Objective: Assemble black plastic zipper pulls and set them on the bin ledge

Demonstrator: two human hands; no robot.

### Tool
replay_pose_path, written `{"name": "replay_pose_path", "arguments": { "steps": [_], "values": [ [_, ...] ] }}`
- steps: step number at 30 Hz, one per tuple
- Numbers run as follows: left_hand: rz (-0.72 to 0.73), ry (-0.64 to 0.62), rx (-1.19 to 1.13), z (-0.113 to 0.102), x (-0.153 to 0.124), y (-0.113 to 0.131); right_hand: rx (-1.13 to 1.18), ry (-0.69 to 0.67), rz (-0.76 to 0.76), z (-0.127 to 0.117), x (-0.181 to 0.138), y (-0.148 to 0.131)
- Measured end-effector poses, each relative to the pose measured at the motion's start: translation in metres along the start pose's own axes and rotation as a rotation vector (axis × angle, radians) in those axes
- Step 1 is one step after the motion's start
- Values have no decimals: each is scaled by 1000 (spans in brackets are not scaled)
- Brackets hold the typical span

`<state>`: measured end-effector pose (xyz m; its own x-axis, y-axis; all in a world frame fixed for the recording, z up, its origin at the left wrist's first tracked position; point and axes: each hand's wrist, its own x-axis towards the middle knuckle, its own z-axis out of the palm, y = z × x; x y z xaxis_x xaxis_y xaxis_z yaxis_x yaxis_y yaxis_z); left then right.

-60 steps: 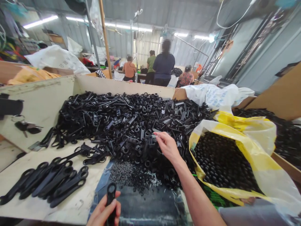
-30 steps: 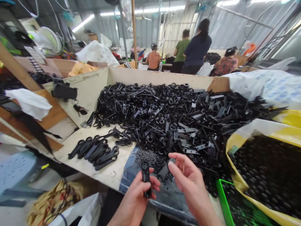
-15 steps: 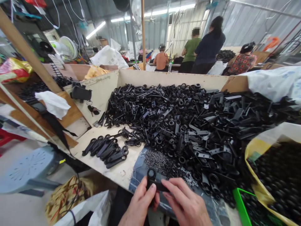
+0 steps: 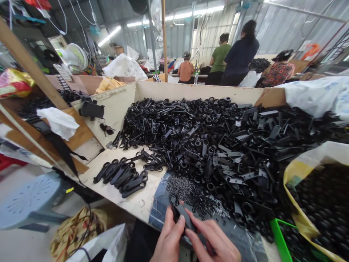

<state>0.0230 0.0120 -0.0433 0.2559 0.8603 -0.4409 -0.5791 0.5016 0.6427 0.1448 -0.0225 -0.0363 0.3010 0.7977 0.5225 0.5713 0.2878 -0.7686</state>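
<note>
My left hand [image 4: 167, 242] and my right hand [image 4: 214, 243] meet at the bottom edge, both closed round a long black plastic part [image 4: 182, 214] with a ring at its far end. They hold it over a dark cloth [image 4: 160, 198] on the table front. Just beyond lies a scatter of small dark pins [image 4: 191, 193]. Behind that a big heap of black plastic parts [image 4: 218, 142] fills the table. To the left, a small group of finished black pieces [image 4: 122, 176] lies side by side on the pale table top [image 4: 136, 202].
A yellow bag of small black rings [image 4: 321, 196] stands at the right, a green basket [image 4: 278, 240] below it. A grey stool [image 4: 29, 196] sits at the left. A black holder and keys [image 4: 92, 109] hang on the box wall. Several people work at the back [image 4: 240, 54].
My right hand picked a part from the heap and came back to my left hand. Both hands now grip one black part together. My head turned left and down.
</note>
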Motion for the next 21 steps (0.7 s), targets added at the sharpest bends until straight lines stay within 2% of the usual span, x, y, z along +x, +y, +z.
{"name": "replay_pose_path", "arguments": {
  "steps": [10, 21],
  "values": [
    [-8, -1, 33, 20, -5, 4, -34, 38, -41, 7, -6, -4],
    [-48, -15, -4, 18, -3, 0, -33, 67, -118, 10, -10, 3]
  ]
}}
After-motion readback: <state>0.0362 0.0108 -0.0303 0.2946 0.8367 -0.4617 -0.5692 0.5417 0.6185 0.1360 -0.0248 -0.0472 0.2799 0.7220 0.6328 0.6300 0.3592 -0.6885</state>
